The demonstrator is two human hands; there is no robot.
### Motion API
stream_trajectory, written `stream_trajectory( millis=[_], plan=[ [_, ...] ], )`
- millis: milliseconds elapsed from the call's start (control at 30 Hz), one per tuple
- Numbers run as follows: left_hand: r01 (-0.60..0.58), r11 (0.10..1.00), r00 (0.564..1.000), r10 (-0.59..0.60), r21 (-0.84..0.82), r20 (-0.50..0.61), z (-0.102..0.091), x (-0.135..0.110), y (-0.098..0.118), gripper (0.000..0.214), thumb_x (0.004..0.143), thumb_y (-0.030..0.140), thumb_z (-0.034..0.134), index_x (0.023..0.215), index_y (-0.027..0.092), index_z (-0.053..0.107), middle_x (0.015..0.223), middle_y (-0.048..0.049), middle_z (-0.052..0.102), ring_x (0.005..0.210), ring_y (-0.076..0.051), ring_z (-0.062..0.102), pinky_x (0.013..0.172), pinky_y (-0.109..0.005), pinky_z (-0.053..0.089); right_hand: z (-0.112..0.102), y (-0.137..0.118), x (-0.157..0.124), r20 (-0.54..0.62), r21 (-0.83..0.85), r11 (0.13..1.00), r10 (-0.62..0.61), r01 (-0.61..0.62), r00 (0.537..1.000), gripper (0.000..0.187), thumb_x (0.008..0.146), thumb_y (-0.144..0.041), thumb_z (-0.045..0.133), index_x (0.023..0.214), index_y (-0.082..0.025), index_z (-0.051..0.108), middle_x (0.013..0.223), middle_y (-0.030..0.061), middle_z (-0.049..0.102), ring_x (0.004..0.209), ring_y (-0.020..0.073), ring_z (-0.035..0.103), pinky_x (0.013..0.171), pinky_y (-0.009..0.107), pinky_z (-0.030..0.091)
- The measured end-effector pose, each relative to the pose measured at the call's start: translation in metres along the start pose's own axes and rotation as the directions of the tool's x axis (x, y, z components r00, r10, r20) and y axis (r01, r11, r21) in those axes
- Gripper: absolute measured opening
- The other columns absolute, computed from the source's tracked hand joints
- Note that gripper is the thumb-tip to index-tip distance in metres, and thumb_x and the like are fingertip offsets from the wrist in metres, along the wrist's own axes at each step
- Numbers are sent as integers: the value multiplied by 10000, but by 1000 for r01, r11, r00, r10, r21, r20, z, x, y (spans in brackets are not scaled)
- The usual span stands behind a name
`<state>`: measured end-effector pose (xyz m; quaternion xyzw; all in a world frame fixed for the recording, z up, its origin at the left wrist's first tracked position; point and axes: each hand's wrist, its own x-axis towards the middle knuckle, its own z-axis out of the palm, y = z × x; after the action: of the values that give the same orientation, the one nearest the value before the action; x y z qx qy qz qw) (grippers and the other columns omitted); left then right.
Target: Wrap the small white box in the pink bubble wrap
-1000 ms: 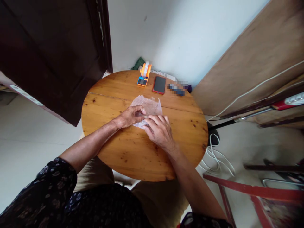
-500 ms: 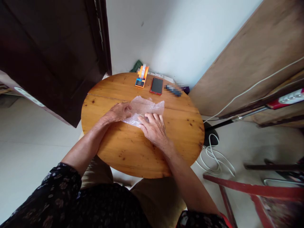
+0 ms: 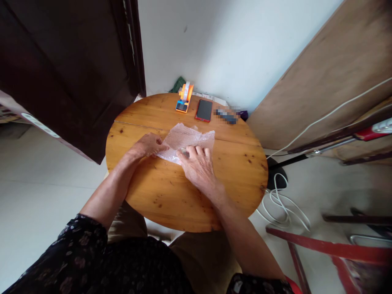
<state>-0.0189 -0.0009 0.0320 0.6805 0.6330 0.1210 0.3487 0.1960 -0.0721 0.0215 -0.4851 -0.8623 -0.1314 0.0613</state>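
1. the crumpled sheet of clear bubble wrap (image 3: 188,139) lies on the round, knotty pine tabletop (image 3: 171,196), a little to the far side of its middle, with both hands at its near edge.
2. the left hand (image 3: 147,146) lies low on the wood at the sheet's left corner, its fingers (image 3: 161,143) pointing right and touching the plastic; i cannot tell whether they pinch the edge or only rest on it.
3. the right hand (image 3: 198,165) is spread flat, palm down, its fingers (image 3: 196,151) stretched out and pressing on the near right part of the sheet, closed around nothing.
4. along the far rim stands a small orange and blue tape dispenser (image 3: 184,98); just to its right lies a dark phone in a red case (image 3: 204,110), face up, and right of that a small dark blurred object (image 3: 227,116).
5. a dark brown wooden door (image 3: 61,73) hangs over the left side, and a loose white cable (image 3: 283,206) coils on the floor to the right of the tabletop.
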Motion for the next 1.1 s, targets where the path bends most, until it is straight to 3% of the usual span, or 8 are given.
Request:
stream_trajectory(
  millis=[133,267,367,500,733,900,967,1100],
  plan=[
    [-48,945,999,43,-323,-21,9,1,0,92,756,205,653,682,158,623,484,42,549,440,-93,482,457,-206,344,1,0,0,-30,-13,1000,0,0,1000,317,1006,-202,449,1230,-263,665,1103,120,629,979,274,474,812,409,264],
    [-45,714,996,88,-699,26,25,-1,13,123,771,178,661,686,158,574,462,47,534,381,-74,457,390,-189,330,2,0,1,-34,-4,1000,-4,4,999,303,1000,-201,457,1204,-256,674,1080,117,638,975,277,481,801,409,265],
    [-45,576,989,143,-816,47,35,-4,22,133,732,169,696,690,151,571,474,33,569,388,-86,496,368,-188,348,1,0,1,-21,18,1000,0,1,1000,290,999,-212,457,1176,-244,685,1058,115,646,970,280,490,797,410,269],
    [-25,502,977,195,-864,85,39,-6,24,158,702,211,736,700,136,597,504,21,599,407,-82,518,373,-182,377,-2,2,-2,-46,90,996,-3,7,999,298,971,-239,496,1219,-229,660,1128,119,662,990,286,509,821,416,285],
    [-47,564,956,264,-825,126,38,-11,23,214,680,219,720,858,100,704,626,-2,659,518,-99,580,476,-210,471,-9,12,-7,-77,324,945,69,-40,995,242,849,-182,537,1068,-166,638,1104,102,723,1002,280,564,887,402,321],
    [-305,742,931,364,-597,-24,51,-16,24,179,783,259,697,901,136,752,675,9,657,570,-78,540,552,-200,429,-10,19,-8,-92,397,916,91,-47,992,250,818,-136,491,1018,-176,635,1015,98,734,974,269,590,889,374,347],
    [-468,780,881,448,-416,-152,56,-16,23,143,810,261,694,879,156,761,737,-6,675,636,-92,565,614,-217,451,-8,22,-9,-91,412,910,98,-53,991,263,810,-113,474,1003,-182,639,982,90,731,954,258,596,880,364,362],
    [-706,705,688,658,-70,-308,63,-9,17,111,827,257,708,900,197,767,982,-69,713,921,-177,655,817,-306,520,-2,28,-9,-92,489,869,131,-70,987,289,808,-99,443,986,-192,652,939,75,727,930,242,617,871,356,400]
  ],
)
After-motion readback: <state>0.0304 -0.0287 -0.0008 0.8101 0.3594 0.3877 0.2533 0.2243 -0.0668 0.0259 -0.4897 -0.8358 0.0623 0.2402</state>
